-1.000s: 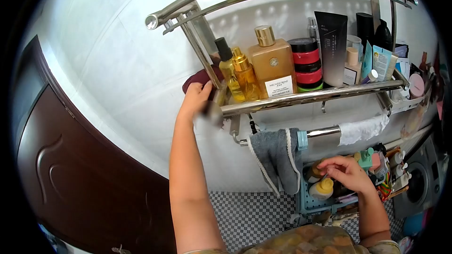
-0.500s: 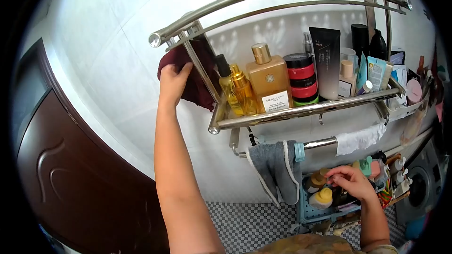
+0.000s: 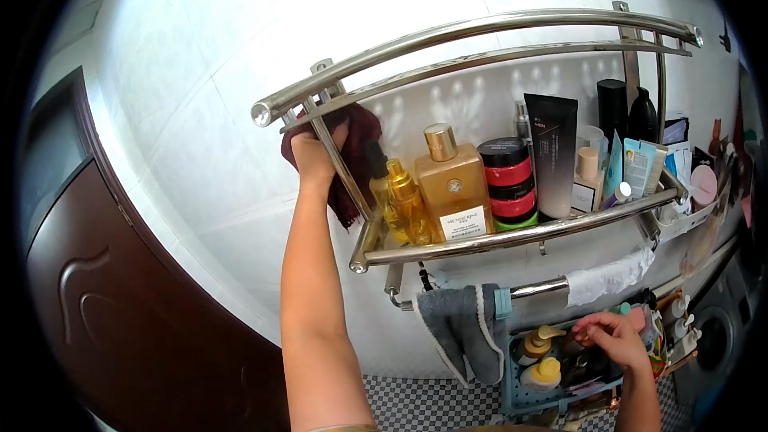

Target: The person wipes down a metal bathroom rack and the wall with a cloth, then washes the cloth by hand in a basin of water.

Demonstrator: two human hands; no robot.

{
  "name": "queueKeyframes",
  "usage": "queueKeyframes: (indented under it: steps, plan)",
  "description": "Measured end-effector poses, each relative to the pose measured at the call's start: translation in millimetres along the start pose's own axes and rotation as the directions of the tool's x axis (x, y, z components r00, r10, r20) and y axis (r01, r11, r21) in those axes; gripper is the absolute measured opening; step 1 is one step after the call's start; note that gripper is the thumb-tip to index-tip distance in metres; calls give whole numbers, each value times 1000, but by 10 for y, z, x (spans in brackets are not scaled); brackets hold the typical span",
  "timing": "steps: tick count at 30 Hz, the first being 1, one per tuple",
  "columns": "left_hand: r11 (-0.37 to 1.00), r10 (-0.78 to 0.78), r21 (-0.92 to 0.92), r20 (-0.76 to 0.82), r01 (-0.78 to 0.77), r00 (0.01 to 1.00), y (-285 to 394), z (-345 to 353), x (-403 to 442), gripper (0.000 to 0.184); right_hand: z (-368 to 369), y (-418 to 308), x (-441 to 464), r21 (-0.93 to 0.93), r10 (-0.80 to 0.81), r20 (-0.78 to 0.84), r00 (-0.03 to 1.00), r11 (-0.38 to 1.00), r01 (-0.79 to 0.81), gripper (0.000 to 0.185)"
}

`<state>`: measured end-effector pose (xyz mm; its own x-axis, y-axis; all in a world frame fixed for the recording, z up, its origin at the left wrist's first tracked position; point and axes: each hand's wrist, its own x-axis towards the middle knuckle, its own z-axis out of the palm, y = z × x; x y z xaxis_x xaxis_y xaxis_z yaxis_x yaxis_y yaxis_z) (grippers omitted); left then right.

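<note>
My left hand (image 3: 316,154) is closed on a dark red cloth (image 3: 349,196) at the left end of the metal wall rack (image 3: 480,246). The cloth lies against the rack's side bars and hangs down behind them. On the rack, close to the cloth, stand a slim oil bottle (image 3: 382,200), a gold spray bottle (image 3: 410,206) and a large gold bottle (image 3: 454,188). My right hand (image 3: 612,336) hovers over the blue basket (image 3: 524,402), its fingers curled with thumb and fingertips close together. Whether something small is between them is hidden.
Red and black jars (image 3: 510,184) and a dark tube (image 3: 554,156) stand farther right on the rack. A grey cloth (image 3: 464,332) and a white cloth (image 3: 610,276) hang from the lower bar. Pump bottles sit in the basket. A brown door (image 3: 144,296) is at left.
My left hand has moved up the rack's left side with the red cloth, and now reaches in behind the side bar. The rack appears lower in view. My right hand stays over the basket.
</note>
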<state>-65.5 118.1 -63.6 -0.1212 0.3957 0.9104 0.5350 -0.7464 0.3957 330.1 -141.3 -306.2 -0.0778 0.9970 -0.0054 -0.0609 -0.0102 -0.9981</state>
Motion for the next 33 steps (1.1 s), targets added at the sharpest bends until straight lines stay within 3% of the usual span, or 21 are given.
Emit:
queueKeyframes:
  steps: [1,3,8,11,13,16,18,19,21,22,26,27,30,32,33]
  plan:
    - [1000,-2,-1,-2,2,1000,-3,-33,-35,19,-5,-5,-2,-3,1,0,1000,1000,-1,19]
    - [956,-268,166,140,244,953,-1,-108,-104,22,-6,0,1,39,1,-13,1000,999,-1,19]
    - [973,-201,165,248,164,948,-266,-206,-512,28,-72,11,-18,9,-37,-5,999,999,37,18]
    - [936,-288,291,300,200,909,-285,-213,-538,16,-70,-39,-52,-8,-50,-16,999,999,50,18]
    - [979,3,198,177,-38,984,-83,-143,-352,23,-95,-62,-53,-16,-72,4,997,997,72,18]
    - [951,99,291,16,-99,995,-18,-19,-5,22,-127,-105,-71,-61,-78,-42,996,995,75,18]
    - [981,178,-56,-123,-186,976,-7,73,57,21,-174,-55,-66,-42,-74,-53,996,997,72,18]
    - [981,179,-57,-118,-187,977,3,68,51,21,-189,-31,-66,-21,-61,-60,996,998,60,18]
    - [993,-113,22,45,112,993,6,-27,-65,20,-204,-16,-68,-20,-72,-63,995,997,70,17]
    - [978,-187,117,109,175,976,-14,-73,-90,15,-207,-19,-61,-20,-95,-62,994,995,94,17]
    - [964,-206,216,249,153,946,-97,-164,-456,18,-190,-66,-30,-18,-110,-62,992,994,109,17]
    - [986,-105,150,263,67,959,-144,-141,-551,13,-186,-82,-24,-22,-108,-62,992,994,107,17]
    - [999,-46,24,243,41,969,-218,-131,-694,10,-157,-115,-37,-18,-105,-54,993,994,104,17]
    - [980,-104,197,362,34,926,-264,-204,-695,8,-163,-115,-60,5,-104,-57,993,995,104,17]
    - [980,-104,195,360,34,927,-250,-206,-702,8,-169,-120,-84,3,-105,-57,993,994,105,17]
